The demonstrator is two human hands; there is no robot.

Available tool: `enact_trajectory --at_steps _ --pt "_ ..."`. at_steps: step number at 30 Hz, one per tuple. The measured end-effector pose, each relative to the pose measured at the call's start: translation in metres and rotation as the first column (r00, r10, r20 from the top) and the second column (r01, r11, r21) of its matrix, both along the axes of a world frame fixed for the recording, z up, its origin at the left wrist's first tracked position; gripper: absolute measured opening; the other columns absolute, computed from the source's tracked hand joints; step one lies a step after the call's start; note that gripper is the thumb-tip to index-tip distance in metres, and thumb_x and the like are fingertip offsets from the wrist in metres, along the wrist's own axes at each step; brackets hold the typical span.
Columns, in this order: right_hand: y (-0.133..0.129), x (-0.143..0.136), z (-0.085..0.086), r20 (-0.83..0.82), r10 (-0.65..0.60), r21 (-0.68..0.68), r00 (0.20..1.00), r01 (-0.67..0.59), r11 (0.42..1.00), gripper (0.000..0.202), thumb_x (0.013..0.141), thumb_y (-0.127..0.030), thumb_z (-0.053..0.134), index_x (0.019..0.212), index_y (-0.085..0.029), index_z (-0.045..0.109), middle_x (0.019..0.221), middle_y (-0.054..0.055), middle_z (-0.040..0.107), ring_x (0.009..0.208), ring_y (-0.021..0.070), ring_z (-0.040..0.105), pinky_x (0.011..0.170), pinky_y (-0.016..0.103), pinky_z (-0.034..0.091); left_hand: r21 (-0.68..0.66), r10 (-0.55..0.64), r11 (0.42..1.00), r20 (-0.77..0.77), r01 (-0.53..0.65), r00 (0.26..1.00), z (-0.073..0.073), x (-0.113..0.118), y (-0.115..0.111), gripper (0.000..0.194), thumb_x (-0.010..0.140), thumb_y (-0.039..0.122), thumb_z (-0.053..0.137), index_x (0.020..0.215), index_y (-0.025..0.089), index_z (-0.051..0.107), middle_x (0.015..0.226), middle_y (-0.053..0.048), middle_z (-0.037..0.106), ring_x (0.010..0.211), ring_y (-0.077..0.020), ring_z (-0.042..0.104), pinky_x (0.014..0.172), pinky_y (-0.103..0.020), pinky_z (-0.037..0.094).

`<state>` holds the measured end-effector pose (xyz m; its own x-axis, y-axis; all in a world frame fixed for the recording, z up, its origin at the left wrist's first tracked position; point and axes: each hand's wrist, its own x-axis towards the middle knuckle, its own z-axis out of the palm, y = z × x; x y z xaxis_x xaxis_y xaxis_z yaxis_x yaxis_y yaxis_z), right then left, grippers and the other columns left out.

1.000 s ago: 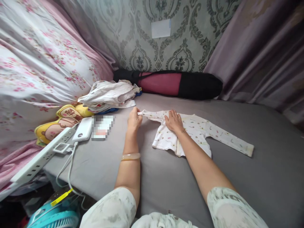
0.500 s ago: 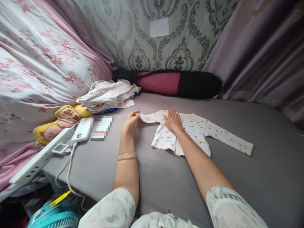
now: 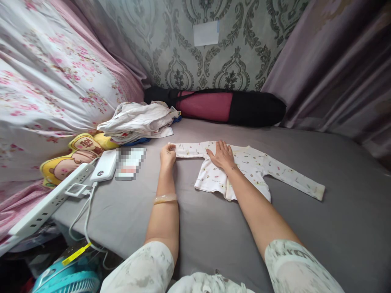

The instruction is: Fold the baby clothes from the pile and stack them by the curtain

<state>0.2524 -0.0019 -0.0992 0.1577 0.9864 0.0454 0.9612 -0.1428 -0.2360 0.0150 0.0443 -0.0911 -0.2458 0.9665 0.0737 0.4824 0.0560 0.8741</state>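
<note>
A small white long-sleeved top (image 3: 249,162) with a scattered print lies spread on the grey sheet (image 3: 207,232). My left hand (image 3: 168,155) is closed on the cuff of its left-side sleeve, which stretches out straight and flat. My right hand (image 3: 222,155) rests flat on the upper part of the top, near the shoulder, with its fingers spread. The right-side sleeve slants down to the right, untouched. My right forearm hides part of the front of the top.
Crumpled clothes (image 3: 140,120) are piled at the back left. A black and red long bag (image 3: 214,106) lies along the wall. At left are a yellow cushion (image 3: 61,165), white power bank (image 3: 104,166), power strip (image 3: 49,203) and cables; a turquoise fan (image 3: 73,280) stands below.
The left-side sleeve, curved and bunched before, now lies straighter. My left hand has shifted slightly left and its fingers have closed round the cuff. My right hand stays nearly in place.
</note>
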Motion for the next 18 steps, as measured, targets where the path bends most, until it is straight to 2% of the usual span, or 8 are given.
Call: enact_trajectory --at_steps 3,6,9,11,12,14,16,18 --pt "0.001 0.0 -0.001 0.004 -0.001 -0.007 1.0 0.001 1.0 0.083 0.094 -0.064 0.021 0.152 -0.004 0.025 0.16 0.014 0.02 0.147 0.0253 0.012 0.118 0.042 0.007 -0.062 -0.042 0.998 -0.294 0.024 0.955 0.002 0.003 -0.003 0.038 0.072 0.001 0.049 0.1 0.016 0.07 0.101 -0.01 0.071 0.102 -0.0243 0.064 0.093 -0.034 0.045" --pt "0.001 0.001 -0.001 0.011 0.004 -0.011 1.0 -0.004 1.0 0.084 0.094 -0.065 0.019 0.152 -0.005 0.025 0.16 0.014 0.019 0.147 0.0251 0.011 0.118 0.042 0.006 -0.106 -0.08 0.994 -0.511 0.03 0.856 0.007 0.008 -0.009 0.039 0.076 0.0 0.046 0.105 0.014 0.068 0.111 -0.015 0.067 0.112 -0.0265 0.058 0.097 -0.037 0.043" --pt "0.0 0.001 0.0 0.013 0.005 -0.019 1.0 -0.004 1.0 0.083 0.094 -0.064 0.018 0.152 -0.004 0.025 0.16 0.014 0.018 0.147 0.0253 0.01 0.118 0.042 0.006 -0.117 -0.008 0.989 -0.641 -0.087 0.767 0.013 0.015 -0.016 0.032 0.079 0.006 0.048 0.102 0.014 0.069 0.123 -0.02 0.058 0.118 -0.0338 0.051 0.095 -0.044 0.044" --pt "0.0 0.0 0.001 0.01 0.004 -0.022 1.0 -0.004 1.0 0.083 0.094 -0.064 0.018 0.152 -0.004 0.025 0.16 0.014 0.018 0.147 0.0253 0.011 0.118 0.042 0.006 -0.069 0.038 0.991 -0.675 -0.115 0.737 0.017 0.023 -0.019 0.032 0.081 0.008 0.047 0.105 0.014 0.068 0.132 -0.02 0.052 0.123 -0.0359 0.047 0.097 -0.048 0.043" --pt "0.0 0.0 0.001 0.009 0.003 -0.021 1.0 -0.003 1.0 0.083 0.094 -0.064 0.019 0.152 -0.004 0.025 0.16 0.014 0.018 0.147 0.0253 0.011 0.118 0.042 0.006 -0.034 0.031 0.997 -0.683 -0.074 0.73 0.018 0.03 -0.02 0.034 0.083 0.009 0.046 0.109 0.015 0.067 0.136 -0.019 0.05 0.125 -0.0352 0.045 0.099 -0.049 0.042" --pt "0.0 -0.001 0.001 0.012 0.0 -0.024 1.0 0.001 1.0 0.083 0.094 -0.064 0.019 0.152 -0.004 0.024 0.16 0.014 0.018 0.147 0.0255 0.011 0.118 0.042 0.006 0.028 -0.057 0.994 -0.697 0.107 0.715 0.018 0.048 -0.022 0.039 0.087 0.012 0.041 0.121 0.016 0.061 0.142 -0.015 0.047 0.132 -0.0319 0.04 0.105 -0.047 0.038" --pt "0.001 -0.001 -0.001 0.024 -0.005 -0.019 1.0 0.005 1.0 0.082 0.095 -0.063 0.019 0.152 -0.004 0.025 0.16 0.014 0.019 0.147 0.026 0.012 0.118 0.042 0.007 0.048 -0.195 0.943 -0.722 0.328 0.664 0.014 0.07 -0.023 0.043 0.093 0.016 0.036 0.131 0.017 0.054 0.148 -0.01 0.044 0.14 -0.0286 0.031 0.112 -0.046 0.031" --pt "0.001 -0.001 -0.002 0.042 -0.005 0.003 0.999 0.005 1.0 0.078 0.096 -0.059 0.018 0.151 -0.004 0.026 0.159 0.014 0.021 0.147 0.0262 0.014 0.117 0.042 0.008 0.017 -0.294 0.894 -0.733 0.448 0.614 0.007 0.089 -0.024 0.045 0.097 0.025 0.031 0.138 0.019 0.048 0.152 -0.007 0.04 0.145 -0.0281 0.024 0.117 -0.048 0.023"
